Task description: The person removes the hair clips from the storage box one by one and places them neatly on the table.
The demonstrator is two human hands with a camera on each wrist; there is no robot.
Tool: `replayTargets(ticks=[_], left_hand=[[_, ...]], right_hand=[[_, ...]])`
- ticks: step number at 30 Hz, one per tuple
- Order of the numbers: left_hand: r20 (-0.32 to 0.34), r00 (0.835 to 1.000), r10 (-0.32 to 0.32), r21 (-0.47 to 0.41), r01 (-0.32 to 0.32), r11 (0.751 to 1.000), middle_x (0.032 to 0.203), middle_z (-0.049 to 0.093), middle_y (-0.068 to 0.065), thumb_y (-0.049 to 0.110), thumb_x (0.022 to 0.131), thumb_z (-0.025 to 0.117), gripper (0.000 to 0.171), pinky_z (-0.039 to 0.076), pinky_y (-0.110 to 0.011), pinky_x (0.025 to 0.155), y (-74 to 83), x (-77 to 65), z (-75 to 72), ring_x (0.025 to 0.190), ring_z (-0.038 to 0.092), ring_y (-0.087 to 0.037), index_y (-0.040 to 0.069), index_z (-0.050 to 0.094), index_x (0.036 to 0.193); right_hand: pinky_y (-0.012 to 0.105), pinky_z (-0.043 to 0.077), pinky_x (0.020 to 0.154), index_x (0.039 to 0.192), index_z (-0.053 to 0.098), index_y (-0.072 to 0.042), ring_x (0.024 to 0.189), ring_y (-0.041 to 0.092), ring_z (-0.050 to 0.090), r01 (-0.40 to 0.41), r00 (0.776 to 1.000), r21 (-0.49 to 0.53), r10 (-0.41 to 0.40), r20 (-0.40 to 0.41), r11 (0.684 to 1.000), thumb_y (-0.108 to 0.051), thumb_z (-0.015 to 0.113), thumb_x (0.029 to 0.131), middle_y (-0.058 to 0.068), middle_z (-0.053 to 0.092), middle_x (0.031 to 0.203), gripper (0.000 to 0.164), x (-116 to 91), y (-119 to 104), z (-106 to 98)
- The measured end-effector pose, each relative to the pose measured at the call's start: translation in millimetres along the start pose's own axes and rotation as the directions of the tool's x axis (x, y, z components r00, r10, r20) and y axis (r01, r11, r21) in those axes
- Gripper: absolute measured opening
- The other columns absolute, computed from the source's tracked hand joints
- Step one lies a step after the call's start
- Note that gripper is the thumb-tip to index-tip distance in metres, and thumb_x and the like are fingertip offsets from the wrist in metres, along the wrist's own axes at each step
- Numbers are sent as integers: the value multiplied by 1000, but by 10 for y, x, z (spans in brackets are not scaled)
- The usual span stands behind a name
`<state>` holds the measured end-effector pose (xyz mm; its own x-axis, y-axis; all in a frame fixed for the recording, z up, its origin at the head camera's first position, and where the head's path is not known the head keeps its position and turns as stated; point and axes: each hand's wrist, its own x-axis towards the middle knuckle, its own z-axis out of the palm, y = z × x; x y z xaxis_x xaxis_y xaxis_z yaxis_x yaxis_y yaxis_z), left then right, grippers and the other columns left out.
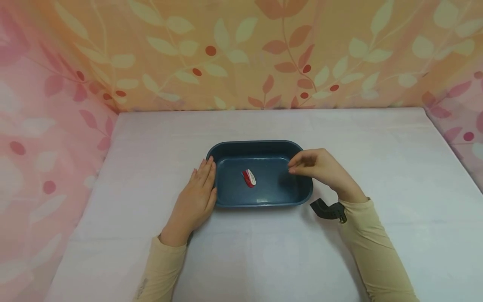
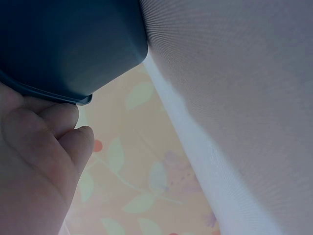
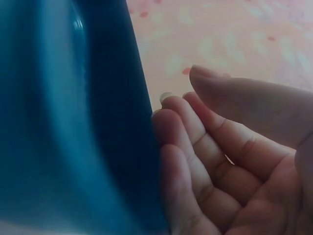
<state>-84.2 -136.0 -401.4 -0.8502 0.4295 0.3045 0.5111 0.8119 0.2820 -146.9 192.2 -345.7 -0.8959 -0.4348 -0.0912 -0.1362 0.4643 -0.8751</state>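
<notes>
A dark blue oval-cornered basin [image 1: 264, 203] stands on the white cloth. Inside, left of its middle, a few small red and white snap hair clips [image 1: 248, 178] lie close together. My left hand [image 1: 196, 201] rests along the basin's left end, fingers straight and touching the rim, which also shows against the fingers in the left wrist view. Over the right end hovers my right hand [image 1: 320, 170], fingers bent loosely toward the thumb. In the right wrist view its thumb and fingers [image 3: 178, 132] stand apart with nothing between them, beside the basin wall [image 3: 117, 98].
A white cloth [image 1: 241, 251] covers the table. A curtain [image 1: 241, 54] with a leaf pattern hangs behind the far edge and along both sides. A black curved strap-like mount [image 1: 327, 209] sticks out from the right wrist by the basin's lower right corner.
</notes>
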Motion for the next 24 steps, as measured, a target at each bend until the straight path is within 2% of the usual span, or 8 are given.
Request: replayTargets(ticks=[9,13,19,24], left_hand=[[-12,1000,8,6,-8,1000,152,22,-22,15,93,43,57,24,-50,109,1,2,8,140,20,-34,-13,30,141],[-11,1000,11,8,-11,1000,152,22,-22,15,94,43,56,24,-50,109,2,7,5,140,21,-35,-13,29,141],[3,1000,3,7,-3,1000,152,21,-22,15,94,44,56,22,-49,110,-3,7,10,140,19,-33,-13,29,141],[6,1000,0,5,0,1000,152,20,-21,15,94,44,57,21,-48,111,2,4,3,140,19,-34,-12,28,142]], right_hand=[[28,50,69,95,71,2,76,20,61,-21,998,-103,27,60,995,-11,73,82,4,70,85,18,196,-143,53],[28,50,71,94,70,3,76,20,62,-5,995,-97,14,97,995,-9,72,82,5,70,83,18,291,-202,92],[29,52,74,92,68,6,79,29,65,2,987,-75,11,163,997,-5,70,83,8,70,81,15,452,-237,200],[27,53,72,89,68,6,80,27,67,-3,973,-61,17,229,998,-2,68,82,11,71,82,11,601,-232,302]])
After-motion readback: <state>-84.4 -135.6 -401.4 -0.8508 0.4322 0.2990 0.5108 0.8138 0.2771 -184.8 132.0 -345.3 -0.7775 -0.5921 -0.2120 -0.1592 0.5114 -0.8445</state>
